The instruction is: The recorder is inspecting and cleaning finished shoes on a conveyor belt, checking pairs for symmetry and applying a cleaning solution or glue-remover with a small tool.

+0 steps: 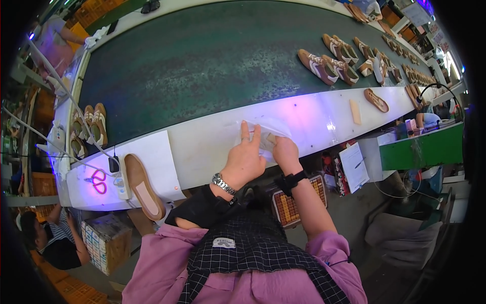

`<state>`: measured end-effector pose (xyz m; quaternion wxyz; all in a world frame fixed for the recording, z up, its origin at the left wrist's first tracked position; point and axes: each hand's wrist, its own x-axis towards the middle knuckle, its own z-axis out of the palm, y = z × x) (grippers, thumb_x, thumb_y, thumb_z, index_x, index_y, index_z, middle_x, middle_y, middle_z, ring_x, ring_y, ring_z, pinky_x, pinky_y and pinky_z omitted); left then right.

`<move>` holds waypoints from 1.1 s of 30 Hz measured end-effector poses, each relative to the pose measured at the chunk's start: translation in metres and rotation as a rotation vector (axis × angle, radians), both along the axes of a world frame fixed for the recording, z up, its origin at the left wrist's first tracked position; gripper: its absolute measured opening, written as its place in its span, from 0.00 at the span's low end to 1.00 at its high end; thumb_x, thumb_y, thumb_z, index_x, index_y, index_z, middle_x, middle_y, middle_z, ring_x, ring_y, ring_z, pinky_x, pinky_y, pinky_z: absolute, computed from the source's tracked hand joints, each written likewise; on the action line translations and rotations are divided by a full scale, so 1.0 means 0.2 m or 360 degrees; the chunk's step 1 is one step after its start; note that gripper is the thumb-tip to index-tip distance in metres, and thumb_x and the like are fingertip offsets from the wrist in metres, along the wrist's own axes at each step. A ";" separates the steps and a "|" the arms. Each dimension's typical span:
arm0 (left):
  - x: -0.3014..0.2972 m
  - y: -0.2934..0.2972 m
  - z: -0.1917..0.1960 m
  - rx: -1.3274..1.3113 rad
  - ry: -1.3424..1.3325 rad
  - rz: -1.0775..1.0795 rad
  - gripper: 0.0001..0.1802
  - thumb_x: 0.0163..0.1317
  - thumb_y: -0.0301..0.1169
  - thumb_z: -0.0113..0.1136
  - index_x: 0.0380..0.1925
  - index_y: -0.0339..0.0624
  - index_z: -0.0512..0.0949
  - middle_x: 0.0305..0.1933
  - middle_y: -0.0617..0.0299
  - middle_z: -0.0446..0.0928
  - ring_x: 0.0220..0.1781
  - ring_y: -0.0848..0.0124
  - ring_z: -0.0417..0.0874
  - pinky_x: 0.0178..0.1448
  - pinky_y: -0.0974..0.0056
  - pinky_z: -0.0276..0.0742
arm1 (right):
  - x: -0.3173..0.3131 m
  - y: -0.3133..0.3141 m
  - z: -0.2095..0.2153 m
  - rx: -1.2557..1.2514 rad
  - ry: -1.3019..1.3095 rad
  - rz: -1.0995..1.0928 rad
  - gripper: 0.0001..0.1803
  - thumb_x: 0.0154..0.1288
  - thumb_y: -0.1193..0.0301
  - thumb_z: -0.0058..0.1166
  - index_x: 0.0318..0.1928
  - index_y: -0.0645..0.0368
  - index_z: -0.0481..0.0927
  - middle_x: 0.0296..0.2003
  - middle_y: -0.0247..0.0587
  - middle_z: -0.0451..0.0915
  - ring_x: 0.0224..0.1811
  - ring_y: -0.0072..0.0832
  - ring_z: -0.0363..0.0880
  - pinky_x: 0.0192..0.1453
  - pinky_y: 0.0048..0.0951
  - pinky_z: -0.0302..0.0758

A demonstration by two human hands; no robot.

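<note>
A thin, crumpled white sheet, paper or film, lies on the white ledge in front of me. My left hand rests on it with two fingers stretched out and spread in a V. Curled fingers of my right hand grip the sheet's near right side. Between the hands, a small beige patch shows by the right fingertips; I cannot tell what it is. Further left, a tan shoe sole with a pale insert lies partly over the ledge's near edge.
Beyond the ledge runs a green conveyor belt, with brown sneakers at right and more sneakers at left. Pink-handled scissors lie left. A beige strip and a sole lie right. A clipboard sits below.
</note>
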<state>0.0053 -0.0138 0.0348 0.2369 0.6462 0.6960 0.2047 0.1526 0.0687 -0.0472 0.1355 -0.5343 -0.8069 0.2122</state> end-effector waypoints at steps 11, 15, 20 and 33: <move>0.00 0.02 -0.05 0.0094 -0.0013 -0.0025 0.38 0.49 0.33 0.56 0.62 0.38 0.60 0.65 0.29 0.53 0.35 0.45 0.81 0.39 0.54 0.79 | 0.10 0.12 -0.10 -0.0205 -0.0317 0.0007 0.14 0.56 0.66 0.51 0.41 0.55 0.81 0.33 0.52 0.80 0.36 0.49 0.79 0.42 0.43 0.74; -0.02 0.02 -0.05 0.0042 -0.0029 -0.0004 0.36 0.48 0.33 0.56 0.61 0.41 0.63 0.65 0.30 0.54 0.34 0.47 0.81 0.38 0.55 0.78 | 0.17 0.12 -0.06 -0.0013 0.0008 0.0130 0.11 0.58 0.67 0.49 0.35 0.58 0.81 0.30 0.54 0.79 0.34 0.50 0.78 0.39 0.44 0.74; -0.02 0.01 -0.07 0.0169 -0.0054 -0.0053 0.33 0.48 0.33 0.57 0.59 0.43 0.68 0.65 0.32 0.56 0.33 0.50 0.81 0.38 0.56 0.78 | 0.19 0.06 0.02 0.0092 0.0033 0.0000 0.10 0.57 0.69 0.48 0.31 0.61 0.80 0.27 0.54 0.78 0.31 0.50 0.77 0.36 0.45 0.74; 0.03 0.11 -0.22 0.0399 -0.0287 -0.0614 0.19 0.51 0.25 0.52 0.46 0.46 0.76 0.37 0.55 0.79 0.38 0.59 0.80 0.38 0.59 0.77 | 0.12 0.01 -0.04 0.0364 -0.0035 0.0392 0.18 0.48 0.74 0.55 0.44 0.54 0.76 0.40 0.41 0.78 0.38 0.41 0.79 0.37 0.37 0.77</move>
